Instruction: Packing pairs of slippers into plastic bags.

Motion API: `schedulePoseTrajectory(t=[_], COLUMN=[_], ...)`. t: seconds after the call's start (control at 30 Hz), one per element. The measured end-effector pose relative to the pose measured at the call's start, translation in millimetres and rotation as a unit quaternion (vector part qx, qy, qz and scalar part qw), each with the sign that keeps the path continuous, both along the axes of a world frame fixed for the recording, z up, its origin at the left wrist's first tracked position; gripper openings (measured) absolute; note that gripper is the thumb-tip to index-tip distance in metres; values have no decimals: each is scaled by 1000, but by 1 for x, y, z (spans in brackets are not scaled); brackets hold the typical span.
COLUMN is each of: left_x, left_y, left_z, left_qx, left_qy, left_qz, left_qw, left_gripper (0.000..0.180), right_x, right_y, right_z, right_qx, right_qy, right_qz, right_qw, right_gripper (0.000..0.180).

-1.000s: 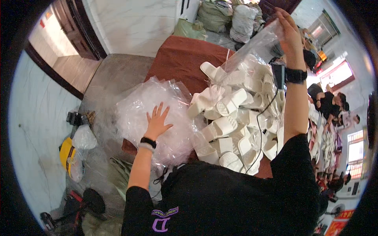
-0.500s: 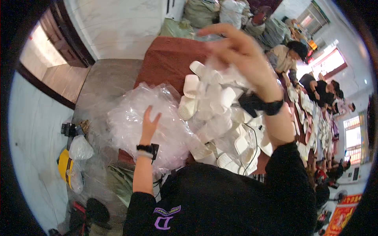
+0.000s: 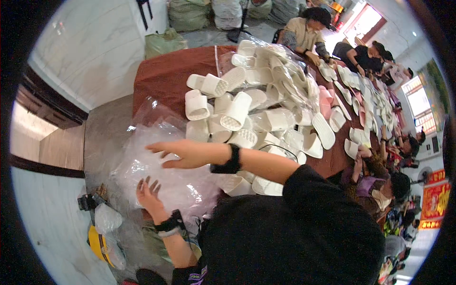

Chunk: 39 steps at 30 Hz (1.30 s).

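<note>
My right hand (image 3: 178,153) reaches left across my body, fingers spread, resting on top of a heap of crumpled clear plastic bags (image 3: 156,180). Just below it, my left hand (image 3: 149,192) lies open against the same heap, palm toward the plastic. Both wrists wear black bands. Neither hand grips anything that I can see. Right of the bags, a pile of white slippers (image 3: 242,118) covers the brown table (image 3: 166,76). A clear plastic sheet (image 3: 285,61) lies over the far part of the pile.
More white and pink slippers (image 3: 332,109) run along the long table to the right, where several people (image 3: 375,180) sit working. Green and white sacks (image 3: 190,14) stand by the far wall. A yellow object (image 3: 99,244) and bags lie on the floor at lower left.
My right hand came down from high on the right, where it held up clear plastic, and swung left onto the bag heap. My left hand stayed on the bags.
</note>
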<state>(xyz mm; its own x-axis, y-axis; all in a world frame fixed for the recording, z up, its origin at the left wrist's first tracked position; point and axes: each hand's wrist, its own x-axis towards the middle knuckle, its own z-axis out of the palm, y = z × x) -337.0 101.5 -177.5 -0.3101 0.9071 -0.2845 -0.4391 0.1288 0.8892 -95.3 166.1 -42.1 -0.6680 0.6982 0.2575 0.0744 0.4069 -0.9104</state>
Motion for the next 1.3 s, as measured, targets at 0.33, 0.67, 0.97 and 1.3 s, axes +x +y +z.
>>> schedulePoseTrajectory(t=[0.33,0.67,0.97,1.3], left_x=[-94,-51,78,57], left_y=[54,43,-15,-24], left_z=[-67,-58,-66,-89], left_qx=[-125,-45,-106,-95], left_qy=[306,788,751,742], left_qz=[-50,9,-348,-328], left_qw=[942,614,552,577], left_gripper=[43,82,87,96], right_x=[400,434,442,344], right_y=[-66,-98,-58,11], right_z=[-89,-198,-164,71], right_qx=[-342,-423,-196,329], right_qy=[-215,-136,-223,-415], right_qz=[-498,-622,-573,-507], right_qw=[767,645,764,680], right_gripper=[37,61,36,20])
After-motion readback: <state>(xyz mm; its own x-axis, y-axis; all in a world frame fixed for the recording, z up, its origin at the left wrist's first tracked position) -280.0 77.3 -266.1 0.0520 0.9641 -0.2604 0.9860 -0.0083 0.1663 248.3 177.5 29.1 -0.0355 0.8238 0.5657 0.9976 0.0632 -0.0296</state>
